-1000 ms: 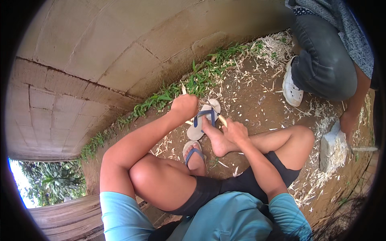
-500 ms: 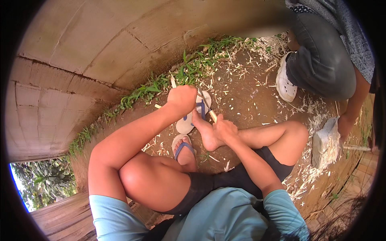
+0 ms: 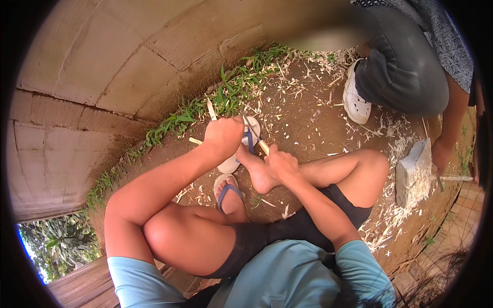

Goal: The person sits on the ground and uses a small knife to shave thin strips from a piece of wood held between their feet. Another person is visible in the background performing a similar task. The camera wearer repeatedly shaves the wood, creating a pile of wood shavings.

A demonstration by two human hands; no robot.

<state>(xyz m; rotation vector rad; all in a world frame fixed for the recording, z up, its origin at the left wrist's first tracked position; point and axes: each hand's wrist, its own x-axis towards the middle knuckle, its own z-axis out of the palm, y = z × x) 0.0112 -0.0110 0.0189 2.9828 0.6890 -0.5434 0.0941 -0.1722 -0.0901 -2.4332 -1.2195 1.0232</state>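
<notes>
My left hand (image 3: 224, 137) is closed in a fist on a strip of pale wood (image 3: 211, 110), whose pointed end sticks out past the fist. The rest of the strip is hidden by the fingers. In my right hand (image 3: 283, 164) is a knife (image 3: 264, 147) with a light-coloured handle. Its dark, narrow blade slants up toward the left fist; whether it touches the strip I cannot tell. Both hands are above my feet. Below them lies a loose pale sandal (image 3: 228, 164) with blue straps, my bare right foot beside it. My left foot wears the matching sandal (image 3: 221, 190).
Pale shavings (image 3: 393, 226) litter the brown dirt. A block wall (image 3: 102, 77) with grass (image 3: 226, 92) along its foot rises at the left and far side. Right of me, another person in dark trousers (image 3: 405, 66) crouches, a hand beside a grey block (image 3: 413, 172).
My left fist has come slightly nearer to me with the wood strip, and more of the strip's pointed end shows. The knife remains in my right hand. The whole view has shifted a little.
</notes>
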